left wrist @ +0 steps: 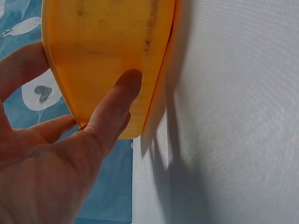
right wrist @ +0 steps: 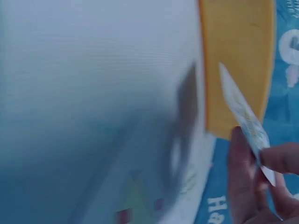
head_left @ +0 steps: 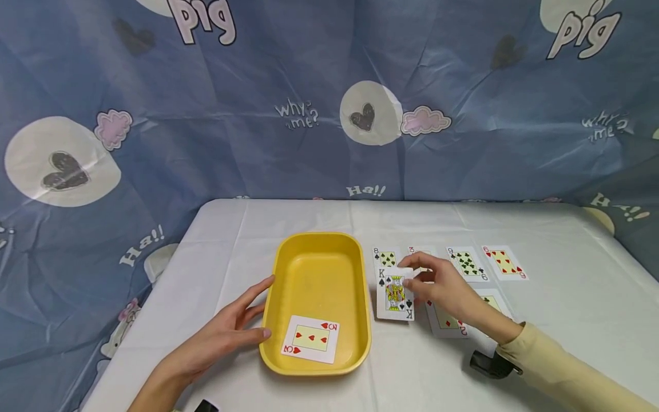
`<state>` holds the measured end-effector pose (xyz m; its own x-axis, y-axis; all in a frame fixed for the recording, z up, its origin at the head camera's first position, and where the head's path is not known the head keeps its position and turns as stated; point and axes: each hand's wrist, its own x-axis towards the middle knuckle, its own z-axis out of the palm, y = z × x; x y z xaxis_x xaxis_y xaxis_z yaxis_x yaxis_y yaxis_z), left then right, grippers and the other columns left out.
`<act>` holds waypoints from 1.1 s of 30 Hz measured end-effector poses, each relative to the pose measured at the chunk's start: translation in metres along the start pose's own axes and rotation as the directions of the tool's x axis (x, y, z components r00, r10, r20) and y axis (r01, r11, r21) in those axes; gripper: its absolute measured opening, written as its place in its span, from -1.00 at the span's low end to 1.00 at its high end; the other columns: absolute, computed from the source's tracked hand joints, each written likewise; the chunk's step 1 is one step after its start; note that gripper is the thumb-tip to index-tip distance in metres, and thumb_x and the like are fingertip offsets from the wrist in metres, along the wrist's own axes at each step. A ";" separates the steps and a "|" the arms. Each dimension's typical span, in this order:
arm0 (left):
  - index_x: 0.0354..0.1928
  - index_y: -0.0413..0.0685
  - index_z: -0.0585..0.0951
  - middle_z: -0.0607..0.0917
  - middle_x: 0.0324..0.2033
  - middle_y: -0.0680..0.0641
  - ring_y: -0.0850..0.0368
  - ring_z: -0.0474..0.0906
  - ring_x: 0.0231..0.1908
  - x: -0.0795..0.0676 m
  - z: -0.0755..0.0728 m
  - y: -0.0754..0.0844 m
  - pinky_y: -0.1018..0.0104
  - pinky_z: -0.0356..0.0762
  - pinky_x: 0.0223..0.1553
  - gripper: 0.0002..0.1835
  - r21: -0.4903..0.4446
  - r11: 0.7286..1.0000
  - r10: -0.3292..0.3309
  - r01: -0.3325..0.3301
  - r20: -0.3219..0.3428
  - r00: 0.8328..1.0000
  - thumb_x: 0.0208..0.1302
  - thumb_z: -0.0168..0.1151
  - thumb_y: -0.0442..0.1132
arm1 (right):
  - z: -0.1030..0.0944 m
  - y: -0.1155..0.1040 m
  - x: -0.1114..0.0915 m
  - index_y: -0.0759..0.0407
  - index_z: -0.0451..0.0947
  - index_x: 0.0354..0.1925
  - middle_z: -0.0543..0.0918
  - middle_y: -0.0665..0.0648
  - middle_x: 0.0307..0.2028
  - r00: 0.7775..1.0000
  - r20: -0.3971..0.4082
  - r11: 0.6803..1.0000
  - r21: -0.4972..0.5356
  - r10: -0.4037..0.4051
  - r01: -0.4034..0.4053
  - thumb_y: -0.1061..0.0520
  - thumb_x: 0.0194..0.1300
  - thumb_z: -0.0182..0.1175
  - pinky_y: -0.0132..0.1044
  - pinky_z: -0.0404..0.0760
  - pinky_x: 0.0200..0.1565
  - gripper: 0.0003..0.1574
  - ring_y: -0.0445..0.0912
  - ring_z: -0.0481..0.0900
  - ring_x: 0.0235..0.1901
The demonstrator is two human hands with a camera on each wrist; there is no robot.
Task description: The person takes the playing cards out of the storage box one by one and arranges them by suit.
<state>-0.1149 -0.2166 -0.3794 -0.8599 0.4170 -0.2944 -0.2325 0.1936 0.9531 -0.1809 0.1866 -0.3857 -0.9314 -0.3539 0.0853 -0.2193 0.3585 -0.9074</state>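
Observation:
Pinched between the thumb and fingers of my right hand (head_left: 437,284) is a king of spades playing card (head_left: 395,293), held over the table just right of a yellow tray (head_left: 366,320). In the right wrist view the king (right wrist: 245,116) shows nearly edge-on, with the tray (right wrist: 238,28) behind it. My left hand (head_left: 231,329) touches the tray's left side with fairly straight fingers, its thumb lying along the outer wall in the left wrist view. A three of hearts (head_left: 311,339) lies face up in the near end of the tray.
Right of the tray, face-up cards lie in two rows. The back row has an eight of spades (head_left: 386,256), a card partly hidden by my right hand, a nine of clubs (head_left: 467,263) and a red heart card (head_left: 504,262). In front lies a two of diamonds (head_left: 447,323), partly covered.

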 end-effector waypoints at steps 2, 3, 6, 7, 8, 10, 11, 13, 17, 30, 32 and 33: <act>0.54 0.33 0.06 -0.03 0.53 -0.02 -0.12 -0.04 0.47 0.000 0.000 0.000 -0.26 0.00 0.34 -0.09 0.006 1.000 0.002 -0.002 0.001 1.000 0.27 0.34 -0.23 | 0.000 0.006 -0.003 0.20 0.56 -0.01 0.58 0.19 -0.06 0.999 0.036 0.995 -0.093 0.024 -0.020 0.35 0.22 0.30 -0.16 0.68 -0.37 -0.65 -0.02 0.64 -0.33; 0.54 0.33 0.06 -0.03 0.53 -0.02 -0.12 -0.04 0.48 0.000 0.000 0.000 -0.26 -0.01 0.34 -0.08 0.006 1.000 0.003 -0.003 0.002 1.000 0.27 0.35 -0.23 | 0.000 0.008 -0.004 0.18 0.57 -0.02 0.60 0.16 -0.10 0.999 0.045 0.989 -0.147 0.028 -0.021 0.34 0.20 0.32 -0.21 0.67 -0.35 -0.65 -0.05 0.63 -0.33; 0.55 0.32 0.05 -0.01 0.52 -0.03 -0.12 -0.04 0.48 0.000 0.000 -0.001 -0.24 0.00 0.35 -0.08 0.011 1.000 0.006 -0.006 0.005 1.000 0.27 0.34 -0.24 | 0.000 0.013 -0.004 0.14 0.60 -0.06 0.63 0.03 -0.26 0.998 0.062 0.955 -0.298 0.004 0.015 0.31 0.17 0.36 -0.31 0.61 -0.29 -0.66 -0.14 0.58 -0.33; 0.55 0.32 0.05 0.00 0.52 -0.03 -0.12 -0.04 0.47 0.000 0.000 -0.001 -0.24 0.00 0.35 -0.08 0.012 1.000 0.004 -0.004 0.005 1.000 0.27 0.34 -0.23 | 0.001 0.014 -0.004 0.13 0.61 -0.08 0.62 -0.01 -0.31 0.998 0.069 0.941 -0.337 -0.009 0.031 0.31 0.16 0.36 -0.32 0.59 -0.29 -0.67 -0.16 0.56 -0.35; 0.55 0.32 0.05 0.00 0.52 -0.03 -0.12 -0.04 0.47 0.000 0.000 -0.001 -0.24 0.00 0.35 -0.08 0.012 1.000 0.003 -0.003 0.004 1.000 0.27 0.34 -0.23 | 0.001 0.016 -0.004 0.12 0.61 -0.09 0.60 -0.04 -0.34 0.997 0.078 0.929 -0.368 -0.020 0.048 0.30 0.15 0.37 -0.33 0.57 -0.28 -0.67 -0.17 0.53 -0.35; 0.54 0.32 0.05 -0.01 0.52 -0.03 -0.12 -0.03 0.47 0.000 0.001 -0.001 -0.24 0.00 0.35 -0.08 0.013 1.000 -0.001 0.001 0.003 1.000 0.27 0.35 -0.23 | 0.001 0.017 -0.003 0.09 0.62 -0.12 0.56 -0.08 -0.40 0.995 0.097 0.908 -0.412 -0.036 0.073 0.30 0.14 0.38 -0.34 0.51 -0.29 -0.68 -0.16 0.49 -0.36; 0.54 0.32 0.05 0.00 0.52 -0.04 -0.12 -0.03 0.47 0.000 0.001 -0.001 -0.25 0.00 0.35 -0.08 0.013 1.000 -0.002 0.002 0.002 1.000 0.27 0.35 -0.23 | 0.001 0.017 -0.003 0.08 0.63 -0.13 0.55 -0.08 -0.39 0.994 0.104 0.901 -0.426 -0.040 0.080 0.30 0.13 0.38 -0.34 0.49 -0.29 -0.69 -0.16 0.47 -0.35; 0.54 0.33 0.06 0.01 0.52 -0.04 -0.13 -0.03 0.47 0.000 0.001 -0.001 -0.25 0.00 0.34 -0.08 0.016 1.000 -0.005 0.005 -0.001 1.000 0.26 0.35 -0.23 | 0.002 0.018 -0.003 0.05 0.64 -0.15 0.52 -0.06 -0.38 0.993 0.110 0.888 -0.452 -0.040 0.085 0.29 0.10 0.39 -0.33 0.45 -0.30 -0.68 -0.14 0.45 -0.34; 0.54 0.34 0.05 0.02 0.52 -0.04 -0.12 -0.03 0.47 0.000 0.000 0.000 -0.26 0.01 0.34 -0.08 0.016 1.000 -0.003 0.003 -0.001 1.000 0.27 0.35 -0.22 | 0.003 0.017 -0.003 0.01 0.65 -0.15 0.50 -0.02 -0.32 0.994 0.102 0.868 -0.490 -0.037 0.082 0.26 0.09 0.41 -0.32 0.44 -0.29 -0.67 -0.12 0.43 -0.32; 0.54 0.35 0.06 -0.03 0.52 -0.01 -0.12 -0.01 0.47 -0.001 0.000 0.001 -0.29 -0.01 0.33 -0.09 0.015 1.000 -0.004 0.004 -0.007 1.000 0.27 0.35 -0.21 | 0.017 -0.013 0.017 0.00 0.61 0.01 0.60 0.12 -0.05 0.958 0.094 0.962 -0.020 -0.270 0.273 0.25 0.34 0.26 -0.22 0.60 -0.08 -0.71 -0.04 0.54 -0.13; 0.54 0.34 0.06 -0.03 0.53 -0.02 -0.13 -0.01 0.47 -0.001 0.000 0.000 -0.30 -0.01 0.33 -0.09 0.017 1.000 0.001 -0.001 -0.005 1.000 0.27 0.35 -0.21 | 0.024 -0.022 0.019 0.00 0.60 0.02 0.59 0.08 -0.03 0.948 0.123 0.956 0.041 -0.293 0.290 0.22 0.37 0.25 -0.20 0.59 -0.04 -0.72 -0.03 0.53 -0.08; 0.54 0.34 0.06 -0.04 0.53 -0.01 -0.13 -0.02 0.47 -0.001 0.001 0.000 -0.30 -0.01 0.33 -0.09 0.017 1.000 0.002 -0.002 -0.005 1.000 0.27 0.35 -0.21 | 0.029 -0.027 0.020 0.01 0.59 0.03 0.59 0.07 -0.02 0.941 0.140 0.952 0.065 -0.307 0.300 0.23 0.37 0.24 -0.19 0.59 -0.02 -0.71 -0.01 0.54 -0.06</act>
<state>-0.1143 -0.2163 -0.3790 -0.8626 0.4132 -0.2919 -0.2227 0.2079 0.9525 -0.1855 0.1451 -0.3713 -0.7687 -0.5643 0.3010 -0.4695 0.1784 -0.8647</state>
